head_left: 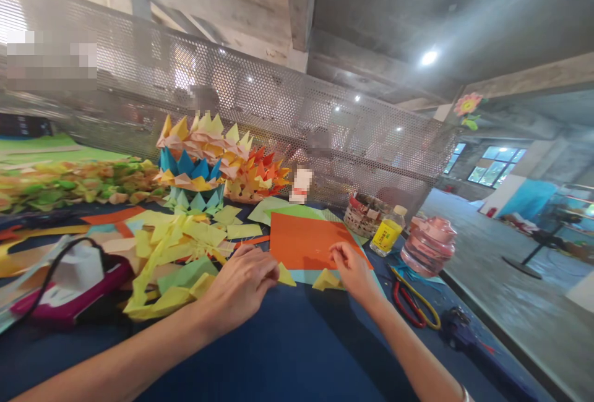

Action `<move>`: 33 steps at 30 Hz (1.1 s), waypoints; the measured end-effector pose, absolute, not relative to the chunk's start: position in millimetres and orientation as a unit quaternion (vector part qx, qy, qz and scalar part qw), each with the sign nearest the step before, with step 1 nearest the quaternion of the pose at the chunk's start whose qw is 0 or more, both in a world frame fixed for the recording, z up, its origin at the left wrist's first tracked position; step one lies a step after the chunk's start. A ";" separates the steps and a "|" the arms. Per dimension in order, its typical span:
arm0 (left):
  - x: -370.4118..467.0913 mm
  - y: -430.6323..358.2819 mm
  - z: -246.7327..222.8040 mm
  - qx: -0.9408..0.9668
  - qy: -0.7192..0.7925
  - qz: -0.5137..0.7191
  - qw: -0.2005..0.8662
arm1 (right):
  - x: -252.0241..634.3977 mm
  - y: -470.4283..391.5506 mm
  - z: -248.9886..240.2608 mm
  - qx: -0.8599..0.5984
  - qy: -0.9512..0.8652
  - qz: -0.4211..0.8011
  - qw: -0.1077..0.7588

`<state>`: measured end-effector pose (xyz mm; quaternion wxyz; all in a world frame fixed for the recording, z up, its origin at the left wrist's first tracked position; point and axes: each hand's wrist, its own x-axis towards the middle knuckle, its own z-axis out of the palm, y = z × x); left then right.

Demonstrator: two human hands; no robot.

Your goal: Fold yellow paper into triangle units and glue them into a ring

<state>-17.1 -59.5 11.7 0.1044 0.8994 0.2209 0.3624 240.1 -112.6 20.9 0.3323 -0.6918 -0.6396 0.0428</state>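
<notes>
My left hand (248,281) is closed above the blue table, its fingers curled. A small yellow paper piece (286,275) lies at its fingertips; whether the fingers grip it is hidden. Over the orange paper sheet (299,241), my right hand (351,269) has its thumb and forefinger drawn together, and I cannot make out anything between them. Just below those fingers rests a folded yellow paper piece (326,279). Light blue paper (304,276) shows under the near edge of the orange sheet.
Loose yellow strips (162,253) and a magenta-and-white power strip (78,290) lie left. Behind them stand folded-paper baskets (192,173). On the right are a yellow-labelled bottle (388,232), a pink jug (429,244), red-and-yellow-handled scissors or pliers (415,303) and a dark glue-gun-like tool (464,331).
</notes>
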 end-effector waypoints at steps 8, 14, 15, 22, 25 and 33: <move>-17.2 -60.5 13.4 0.901 0.221 0.358 0.105 | 262.8 -131.7 55.3 -0.643 -0.711 0.233 0.160; -17.3 -61.2 13.4 0.903 0.222 0.353 0.099 | 268.7 -149.6 83.5 -0.607 -0.717 0.326 0.101; -17.2 -61.1 13.1 0.903 0.222 0.354 0.098 | 267.7 -151.3 86.1 -0.611 -0.715 0.328 0.085; -16.8 -59.5 10.8 0.902 0.212 0.364 0.092 | 242.2 -168.4 93.9 -0.615 -0.735 0.285 0.013; -16.9 -59.3 10.5 0.902 0.212 0.365 0.093 | 237.6 -172.3 85.9 -0.623 -0.745 0.237 0.022; -17.0 -60.9 11.7 0.905 0.210 0.359 0.086 | 246.1 -155.1 68.5 -0.621 -0.725 0.277 0.108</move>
